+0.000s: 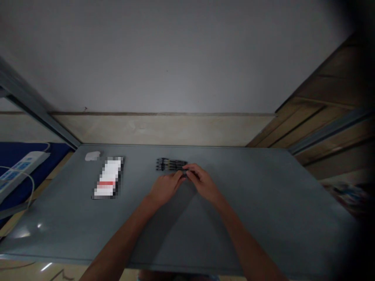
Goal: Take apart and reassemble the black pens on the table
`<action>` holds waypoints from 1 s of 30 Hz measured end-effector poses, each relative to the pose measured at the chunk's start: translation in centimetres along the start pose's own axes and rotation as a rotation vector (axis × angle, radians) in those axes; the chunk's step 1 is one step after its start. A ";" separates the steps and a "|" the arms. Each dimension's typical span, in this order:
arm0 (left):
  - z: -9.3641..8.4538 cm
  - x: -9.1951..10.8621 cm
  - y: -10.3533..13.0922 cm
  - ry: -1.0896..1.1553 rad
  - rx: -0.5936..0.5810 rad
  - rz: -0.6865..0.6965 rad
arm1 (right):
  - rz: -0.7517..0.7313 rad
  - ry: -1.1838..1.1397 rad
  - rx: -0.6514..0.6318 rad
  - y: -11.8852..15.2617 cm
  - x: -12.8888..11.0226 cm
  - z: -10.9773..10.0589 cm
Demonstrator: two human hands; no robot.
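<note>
Several slim black pens (168, 164) lie side by side in a row on the grey table, pointing left to right. Just in front of their right end, my left hand (165, 188) and my right hand (204, 184) meet with bent, pinching fingers. Between the fingertips is a dark, slim piece (184, 173) that looks like another pen. Most of it is covered by my fingers, so I cannot tell whether it touches the row.
On the grey table (263, 203), a phone-like slab (109, 177) with a pixelated face lies to the left. Behind it sits a small white case (92, 156). A white power strip (22, 171) with a cable is beyond the left edge. A pale wall (164, 130) borders the back.
</note>
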State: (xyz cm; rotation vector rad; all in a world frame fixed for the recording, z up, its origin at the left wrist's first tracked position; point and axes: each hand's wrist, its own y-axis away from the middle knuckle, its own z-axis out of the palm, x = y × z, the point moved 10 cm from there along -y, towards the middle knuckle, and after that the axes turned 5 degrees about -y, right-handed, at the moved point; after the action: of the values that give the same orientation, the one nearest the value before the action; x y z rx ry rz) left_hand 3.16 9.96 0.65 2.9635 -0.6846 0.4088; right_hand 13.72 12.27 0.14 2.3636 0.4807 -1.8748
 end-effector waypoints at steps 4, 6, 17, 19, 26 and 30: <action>-0.4 -1.0 -0.1 0.058 0.027 -0.017 | -0.072 0.036 -0.057 0.0 -1.0 0.3; -0.5 -1.3 -0.1 0.063 0.044 -0.010 | -0.074 0.054 -0.066 0.0 -1.2 0.4; -0.8 -1.1 0.1 -0.014 0.074 -0.106 | 0.051 -0.029 0.179 -0.1 0.7 -2.3; -1.0 -2.0 0.3 -0.045 0.071 -0.179 | 0.057 -0.053 0.226 0.0 0.7 -3.2; -1.6 -3.3 0.3 -0.020 0.149 -0.288 | 0.093 -0.146 0.403 0.0 1.7 -5.4; -1.7 -3.4 0.4 0.011 0.180 -0.288 | 0.078 0.085 0.480 0.3 1.8 -6.5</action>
State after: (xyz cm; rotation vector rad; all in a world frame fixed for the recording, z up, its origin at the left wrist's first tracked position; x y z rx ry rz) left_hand -0.32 11.27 1.33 3.1577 -0.2222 0.4840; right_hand 20.21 14.01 -0.10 2.7056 -0.0737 -2.0436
